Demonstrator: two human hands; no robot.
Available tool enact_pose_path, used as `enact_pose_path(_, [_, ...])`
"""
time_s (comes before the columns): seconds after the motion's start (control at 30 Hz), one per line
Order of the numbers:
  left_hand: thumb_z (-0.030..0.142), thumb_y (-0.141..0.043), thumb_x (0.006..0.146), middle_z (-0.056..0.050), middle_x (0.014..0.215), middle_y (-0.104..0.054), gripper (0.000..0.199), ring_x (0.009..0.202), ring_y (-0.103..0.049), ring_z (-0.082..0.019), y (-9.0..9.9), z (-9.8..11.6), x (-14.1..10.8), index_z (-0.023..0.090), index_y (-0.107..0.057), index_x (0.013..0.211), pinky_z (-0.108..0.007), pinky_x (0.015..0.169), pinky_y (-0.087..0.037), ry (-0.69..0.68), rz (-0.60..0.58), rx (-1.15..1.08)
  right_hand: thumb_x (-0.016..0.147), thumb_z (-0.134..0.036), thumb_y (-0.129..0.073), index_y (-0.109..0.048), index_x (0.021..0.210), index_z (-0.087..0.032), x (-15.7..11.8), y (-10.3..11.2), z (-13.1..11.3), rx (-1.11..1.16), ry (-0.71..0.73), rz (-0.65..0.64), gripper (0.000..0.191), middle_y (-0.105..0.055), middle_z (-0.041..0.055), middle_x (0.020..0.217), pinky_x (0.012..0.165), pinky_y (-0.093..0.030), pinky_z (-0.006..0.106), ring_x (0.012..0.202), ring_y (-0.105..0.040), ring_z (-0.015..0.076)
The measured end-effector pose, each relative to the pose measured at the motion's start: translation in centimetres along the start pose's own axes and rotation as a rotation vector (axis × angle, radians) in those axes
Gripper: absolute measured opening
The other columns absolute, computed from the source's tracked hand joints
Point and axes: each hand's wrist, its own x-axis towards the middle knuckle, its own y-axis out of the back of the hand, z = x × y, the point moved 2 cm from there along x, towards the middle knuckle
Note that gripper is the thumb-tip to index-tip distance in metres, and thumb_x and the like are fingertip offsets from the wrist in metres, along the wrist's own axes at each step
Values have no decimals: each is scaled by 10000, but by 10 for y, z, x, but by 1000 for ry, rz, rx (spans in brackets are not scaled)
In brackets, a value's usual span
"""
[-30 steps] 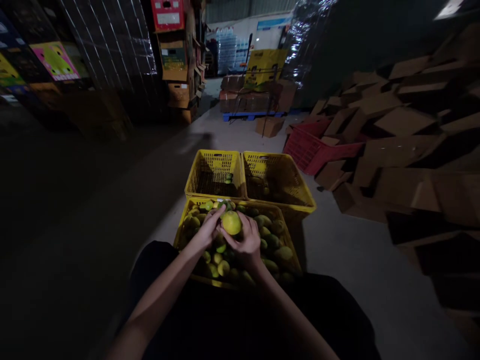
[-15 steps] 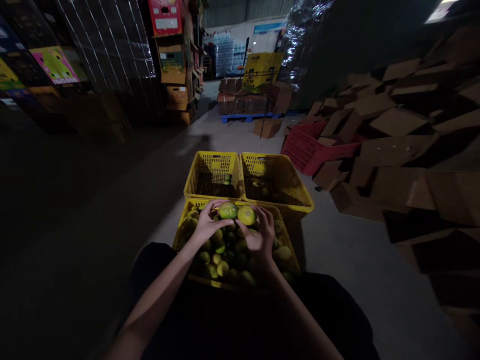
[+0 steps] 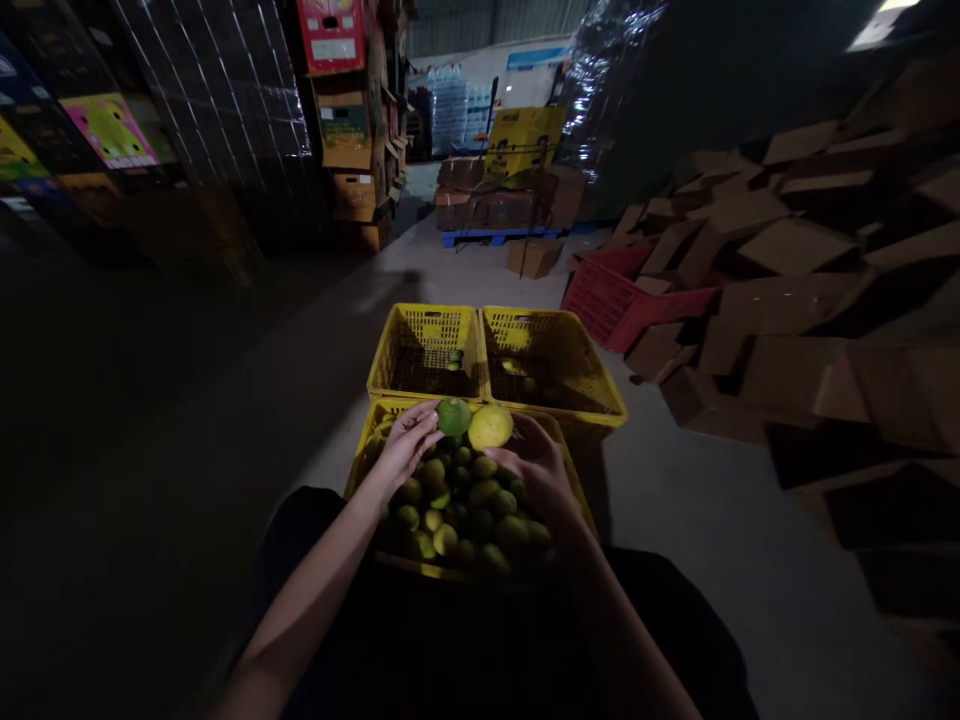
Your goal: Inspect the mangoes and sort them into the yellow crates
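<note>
My left hand [image 3: 407,443] grips a green fruit [image 3: 454,416] between its fingertips. Right beside it, a yellow fruit [image 3: 490,427] is held in my right hand [image 3: 536,462], its fingers partly hidden behind the fruit. Both hands are above the near yellow crate [image 3: 361,452], which holds many green and yellowish fruits [image 3: 484,494]. Behind it stand two more yellow crates side by side, the left one [image 3: 425,312] and the right one [image 3: 592,365], each with a few fruits at the bottom.
A red crate [image 3: 609,305] and a large heap of cardboard boxes [image 3: 799,300] lie to the right. Further off, wrapped boxes and a yellow box [image 3: 523,140] sit on a blue pallet [image 3: 499,238]. Stacked boxes [image 3: 354,195] stand at the back left.
Both fruits have been turned in my fingers and show different sides. My left hand has shifted slightly left, and my right hand has turned, with its fingers now further behind the yellow fruit.
</note>
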Motion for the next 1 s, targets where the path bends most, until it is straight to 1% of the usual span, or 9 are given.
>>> enact_pose_path(0.1, [449, -838, 568, -64, 989, -724, 400, 993, -653, -250, 4, -3, 3, 196, -732, 859, -377, 840, -567, 31, 36, 40, 516, -277, -860, -670, 1002, -229, 0, 3, -1, 3, -90, -32, 524, -706, 60, 1084, 879, -527, 409, 1006, -656, 282])
enact_pose_path(0.2, [503, -790, 630, -74, 965, -733, 344, 1044, -632, -285, 2, -3, 3, 208, -728, 795, -449, 889, -553, 57, 16, 36, 564, -300, -838, -678, 991, -227, 1, 3, 1, 10, -136, -29, 462, -718, 70, 1064, 866, -530, 402, 977, -668, 272])
enact_pose_path(0.27, [509, -756, 675, -66, 965, -736, 324, 1072, -620, -291, 0, -2, 1, 219, -728, 817, -469, 921, -533, 77, 0, 23, 575, -310, -833, -675, 973, -235, 2, 3, 3, 31, -147, 1, 435, -732, 68, 1030, 845, -536, 390, 943, -678, 259])
enact_pose_path(0.33, [467, -764, 682, -60, 1005, -729, 316, 1104, -607, -285, -3, 0, -3, 212, -729, 867, -461, 972, -498, 84, -30, 44, 573, -316, -835, -679, 975, -233, 2, 2, 3, 35, -156, 7, 439, -734, 72, 1032, 845, -534, 380, 947, -677, 257])
enact_pose_path(0.47, [371, -799, 647, -73, 1065, -710, 346, 1120, -599, -275, -7, 3, -8, 177, -728, 924, -435, 1033, -437, 81, -82, 122, 605, -366, -820, -699, 1029, -206, 1, -1, 2, -13, -159, -49, 469, -715, 91, 1101, 892, -516, 374, 1019, -656, 274])
enact_pose_path(0.57, [356, -813, 628, -57, 1080, -704, 372, 1133, -586, -282, -4, 2, -6, 200, -724, 955, -427, 1026, -433, 101, -53, 142, 628, -425, -804, -712, 1030, -203, 0, -1, 5, 5, -188, -47, 468, -728, 89, 1068, 896, -518, 388, 979, -675, 275])
enact_pose_path(0.67, [378, -834, 595, -36, 1072, -698, 404, 1129, -586, -271, 0, -1, -3, 231, -716, 952, -408, 993, -460, 104, -12, 153, 614, -471, -803, -722, 993, -195, 1, 1, 9, 38, -249, -15, 476, -739, 94, 1023, 873, -535, 420, 949, -688, 291])
enact_pose_path(0.83, [439, -828, 590, -50, 893, -721, 328, 992, -641, -241, 2, -6, 1, 211, -715, 796, -386, 964, -498, 151, 8, 103, 634, -549, -754, -708, 887, -186, 3, 1, 15, 79, -352, 13, 445, -747, 118, 905, 836, -556, 486, 943, -691, 341])
enact_pose_path(1.0, [305, -824, 620, -40, 873, -724, 269, 859, -674, -201, 2, -6, 2, 216, -705, 844, -385, 936, -533, 233, 6, 57, 646, -527, -720, -632, 976, -236, 6, 8, 28, 120, -387, 57, 449, -719, 109, 998, 805, -570, 521, 928, -697, 344])
